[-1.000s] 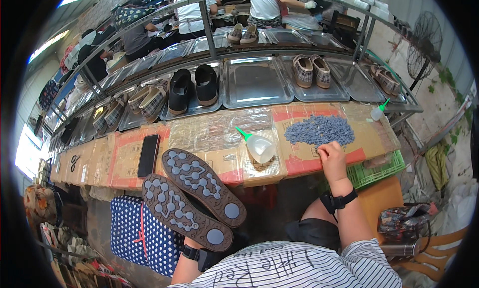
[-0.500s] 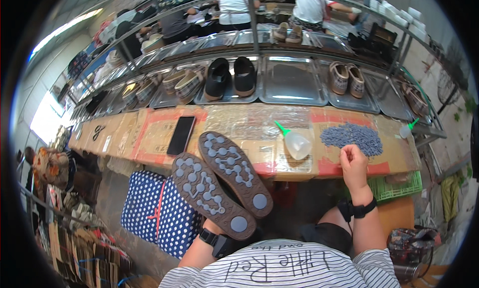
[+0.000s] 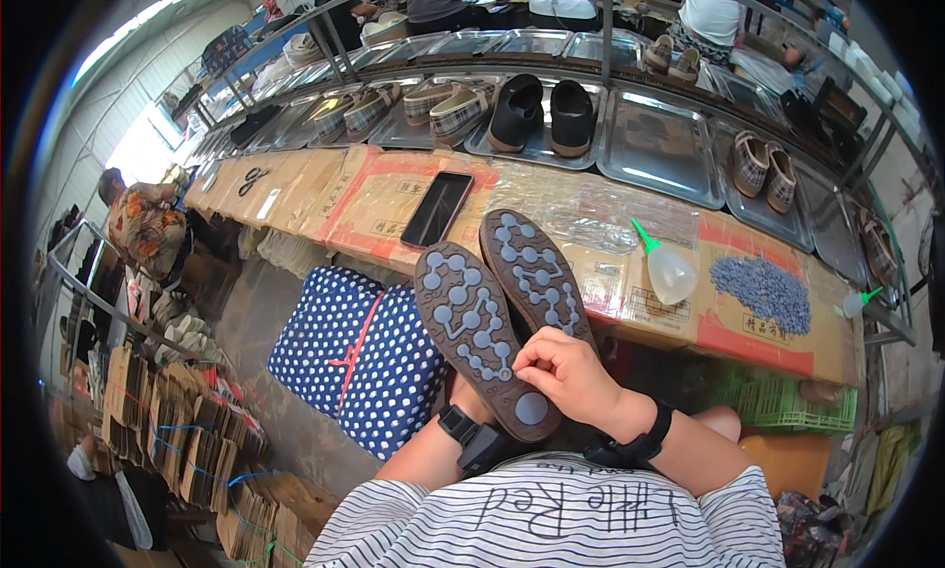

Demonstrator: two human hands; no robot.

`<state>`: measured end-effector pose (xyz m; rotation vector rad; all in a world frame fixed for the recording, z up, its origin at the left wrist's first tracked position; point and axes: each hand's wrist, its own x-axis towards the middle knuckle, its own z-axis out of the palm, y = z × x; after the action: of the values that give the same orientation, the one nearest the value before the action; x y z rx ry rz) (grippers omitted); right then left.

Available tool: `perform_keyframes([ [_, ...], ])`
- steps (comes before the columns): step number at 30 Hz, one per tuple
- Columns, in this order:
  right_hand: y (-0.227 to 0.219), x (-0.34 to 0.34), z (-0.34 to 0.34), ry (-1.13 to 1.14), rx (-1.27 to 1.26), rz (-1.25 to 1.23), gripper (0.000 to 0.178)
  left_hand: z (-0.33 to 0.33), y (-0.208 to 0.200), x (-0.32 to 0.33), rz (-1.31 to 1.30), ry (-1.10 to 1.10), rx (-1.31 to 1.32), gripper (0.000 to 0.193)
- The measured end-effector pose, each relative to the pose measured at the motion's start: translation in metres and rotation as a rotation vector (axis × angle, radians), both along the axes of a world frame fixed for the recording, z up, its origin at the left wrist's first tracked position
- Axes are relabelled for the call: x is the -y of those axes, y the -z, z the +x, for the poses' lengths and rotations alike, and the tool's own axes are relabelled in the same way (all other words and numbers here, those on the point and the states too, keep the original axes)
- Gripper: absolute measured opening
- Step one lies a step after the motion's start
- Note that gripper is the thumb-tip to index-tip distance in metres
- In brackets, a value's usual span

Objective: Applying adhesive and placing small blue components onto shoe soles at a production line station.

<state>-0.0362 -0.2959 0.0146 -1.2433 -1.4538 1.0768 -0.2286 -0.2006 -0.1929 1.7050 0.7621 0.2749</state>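
A pair of shoes, soles up, rests over my lap; the left shoe (image 3: 455,347) and the right shoe (image 3: 533,263) have brown soles set with blue-grey round dots. My left hand (image 3: 471,399) holds them from beneath, its fingers hidden behind the soles. My right hand (image 3: 573,376) is at the left shoe's heel end, thumb and forefinger pinched together beside the sole's edge. Whatever lies in that pinch is too small to make out. On the cardboard-covered bench (image 3: 364,204), small blue-grey pieces (image 3: 763,290) form a pile, beside a clear squeeze bottle (image 3: 671,276) with a green nozzle.
A phone (image 3: 437,210) and black scissors (image 3: 253,180) lie on the bench. Behind it, a rack carries metal trays (image 3: 658,153), some with black or plaid shoes (image 3: 571,118). A polka-dot bundle (image 3: 359,361) and stacked cardboard (image 3: 177,420) are at left. Other people work beyond.
My right hand has moved left from the pile of small pieces to the left shoe's heel. The whole view has shifted, with the bench now farther right.
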Motion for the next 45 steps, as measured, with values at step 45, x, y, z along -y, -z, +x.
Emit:
perform_keyframes([
  [45,0.025,0.100,0.201,0.979,0.520,0.567,0.030,0.085,-0.285,0.020,-0.844,-0.275,0.645,0.042],
])
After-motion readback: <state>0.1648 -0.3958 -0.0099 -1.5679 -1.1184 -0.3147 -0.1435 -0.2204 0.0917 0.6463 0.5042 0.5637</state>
